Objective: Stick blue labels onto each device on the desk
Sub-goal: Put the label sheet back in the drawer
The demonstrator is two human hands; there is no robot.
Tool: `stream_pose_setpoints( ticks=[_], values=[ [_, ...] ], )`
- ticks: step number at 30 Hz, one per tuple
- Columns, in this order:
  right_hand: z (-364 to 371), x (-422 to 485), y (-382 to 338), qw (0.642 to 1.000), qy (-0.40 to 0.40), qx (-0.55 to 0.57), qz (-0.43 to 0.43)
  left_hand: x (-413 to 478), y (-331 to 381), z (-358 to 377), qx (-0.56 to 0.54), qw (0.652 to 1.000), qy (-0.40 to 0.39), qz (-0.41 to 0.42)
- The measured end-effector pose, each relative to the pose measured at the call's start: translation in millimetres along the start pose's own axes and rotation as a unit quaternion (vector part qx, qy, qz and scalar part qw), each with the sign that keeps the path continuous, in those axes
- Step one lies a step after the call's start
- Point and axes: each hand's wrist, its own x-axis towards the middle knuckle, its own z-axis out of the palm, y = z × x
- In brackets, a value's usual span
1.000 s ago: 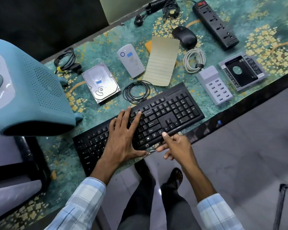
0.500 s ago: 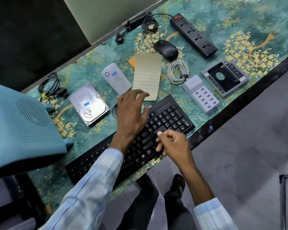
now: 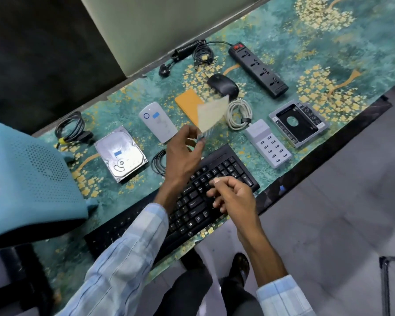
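We lift the label sheet [image 3: 211, 115] off the desk [image 3: 328, 42] in the left hand [image 3: 184, 153], its grip pinching the sheet's lower edge between thumb and fingertips so that the pale backing tilts up and its face turns toward us, which we judge is the position that lets the other hand peel a label. The right hand [image 3: 232, 193] hovers just above the keyboard [image 3: 217, 183] with thumb and forefinger drawn together; whether they already carry a blue label we cannot tell, as the tips are too small and blurred. Two devices already bear blue labels on their upper faces: the hard drive [image 3: 120, 153] to the left and the white router-like unit [image 3: 159, 122] beside it. No label is visible on the keyboard, the mouse [image 3: 222, 86], the power strip [image 3: 258, 68], the white multi-port USB charger [image 3: 268, 143] or the drive caddy [image 3: 299, 123], so we judge the task under halfway. An orange pad [image 3: 188, 103] lies beneath the raised sheet, and coiled cables sit between the devices. The devices lie spread apart and face up, leaving each top surface free for a label.
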Motion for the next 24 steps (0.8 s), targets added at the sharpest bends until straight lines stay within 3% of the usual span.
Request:
stream_pose_setpoints(
  ticks=[3, 8, 12, 20, 24],
  values=[
    [4.8, -1.1, -7.9, 0.997, -0.036, 0.065, 0.023, -42.6, 20.5, -22.1, -0.198, 0.973, 0.004, -0.116],
    [17.2, -22.0, -17.6, 0.978, -0.106, 0.163, 0.081, -125.3, 15.6, -52.8, -0.328, 0.922, 0.065, -0.193],
    [26.6, -46.7, -6.1, 0.979, -0.123, 0.143, 0.080, -188.9, 4.1, -72.1, -0.336, 0.907, 0.119, -0.227],
    [60.9, -122.0, 22.8, 0.968, -0.251, 0.019, 0.011, -316.3, -6.9, -137.1, -0.357, 0.859, 0.278, -0.240],
    [89.1, -165.3, 33.6, 0.952, -0.305, -0.005, 0.016, -381.4, -27.1, -177.3, -0.371, 0.806, 0.382, -0.258]
  ],
)
